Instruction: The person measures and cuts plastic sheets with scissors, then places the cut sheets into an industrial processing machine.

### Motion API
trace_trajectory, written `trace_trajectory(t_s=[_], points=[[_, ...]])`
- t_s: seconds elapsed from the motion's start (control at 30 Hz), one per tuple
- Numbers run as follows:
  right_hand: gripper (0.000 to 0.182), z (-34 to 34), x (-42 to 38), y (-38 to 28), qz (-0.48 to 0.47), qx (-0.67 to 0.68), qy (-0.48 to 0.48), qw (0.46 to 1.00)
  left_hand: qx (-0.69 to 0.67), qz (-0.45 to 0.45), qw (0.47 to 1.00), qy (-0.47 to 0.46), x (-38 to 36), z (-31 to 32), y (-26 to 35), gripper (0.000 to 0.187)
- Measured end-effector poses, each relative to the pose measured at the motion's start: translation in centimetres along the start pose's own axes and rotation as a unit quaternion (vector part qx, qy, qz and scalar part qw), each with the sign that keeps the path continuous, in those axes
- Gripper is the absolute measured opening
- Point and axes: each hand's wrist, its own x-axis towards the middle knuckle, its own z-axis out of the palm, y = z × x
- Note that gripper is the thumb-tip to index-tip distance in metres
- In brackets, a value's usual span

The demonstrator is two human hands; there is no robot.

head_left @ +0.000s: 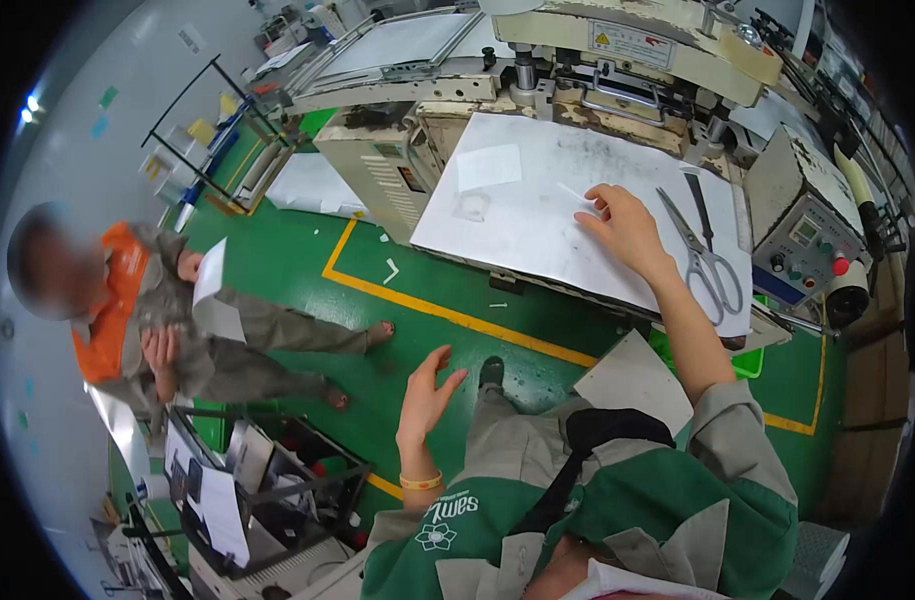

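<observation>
Above the machine's white-covered work table (537, 235), my right hand (622, 228) reaches in from the right, fingers bent with the thumb apart and nothing between them. Just to its right lie grey-handled scissors (705, 262) and a dark-handled knife or blade (699, 208). On the table's left part are a white paper sheet (489, 167) and a small translucent scrap (470, 207). My left hand (429, 395) hangs in the air over the green floor, thumb and fingers apart, holding nothing. A yellow band (421, 483) circles its wrist.
Behind the table stands the worn press machine (617, 45), with a control box (812, 235) bearing a red button at the right. At left, a person (157, 300) in an orange and grey uniform holds a white sheet (213, 290). A cluttered cart (267, 490) stands at lower left.
</observation>
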Motion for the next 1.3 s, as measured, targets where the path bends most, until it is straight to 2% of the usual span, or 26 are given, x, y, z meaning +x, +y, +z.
trace_trajectory(t_s=[0.17, 0.3, 0.4, 0.47, 0.6, 0.67, 0.7, 0.83, 0.97, 1.07, 1.13, 1.2, 1.27, 1.3], points=[[0.012, 4.5, 2.5, 0.6, 0.031, -0.042, 0.074, 0.996, -0.059, 0.105, 0.99, 0.071, 9.6, -4.6, -0.9, 0.026], [0.008, 4.4, 2.7, 1.2, 0.094, -0.025, 0.102, 0.99, -0.131, 0.117, 0.978, 0.117, 15.6, -6.8, 1.5, 0.018], [0.008, 4.3, 2.5, 1.1, 0.109, -0.035, 0.129, 0.985, -0.109, 0.223, 0.95, 0.187, 18.8, -5.9, 2.5, 0.013], [0.008, 4.3, 2.7, 0.9, 0.119, -0.032, 0.138, 0.983, -0.098, 0.281, 0.934, 0.199, 20.0, -5.0, 4.2, 0.011], [0.01, 4.1, 2.6, 0.6, 0.138, -0.014, 0.133, 0.981, -0.067, 0.343, 0.915, 0.204, 21.0, -2.6, 5.4, 0.013], [0.01, 4.6, 2.5, 1.0, 0.103, -0.002, 0.164, 0.981, -0.007, 0.356, 0.911, 0.208, 21.7, -1.4, 5.1, 0.014], [0.011, 4.6, 2.5, 1.1, 0.084, 0.001, 0.179, 0.98, 0.024, 0.383, 0.892, 0.237, 21.8, -1.1, 5.0, 0.015], [0.014, 3.7, 2.6, 0.0, 0.142, 0.004, 0.132, 0.981, 0.027, 0.373, 0.89, 0.263, 21.8, -0.7, 5.0, 0.015], [0.013, 3.6, 2.6, 0.2, 0.112, 0.049, 0.154, 0.981, 0.007, 0.334, 0.911, 0.242, 21.5, -0.5, 4.5, 0.013], [0.012, 1.3, 0.9, -3.5, 0.086, 0.115, 0.136, 0.98, -0.035, 0.365, 0.878, 0.307, 21.3, -0.6, 3.9, 0.021], [0.015, -1.0, -2.3, -5.7, 0.049, 0.14, -0.018, 0.989, -0.059, 0.325, 0.849, 0.413, 20.3, -0.2, 2.4, 0.029], [0.02, -3.0, -5.9, -6.8, 0.075, 0.264, -0.216, 0.937, -0.211, 0.21, 0.867, 0.399, 19.4, 1.4, -1.1, 0.029], [0.02, -2.3, -10.4, -4.3, 0.171, 0.287, -0.369, 0.867, -0.159, 0.075, 0.933, 0.315, 18.6, 3.3, -6.8, 0.027], [0.021, 0.1, -14.2, -1.2, 0.227, 0.335, -0.347, 0.846, -0.136, 0.045, 0.966, 0.215, 18.1, 4.8, -10.1, 0.029]])
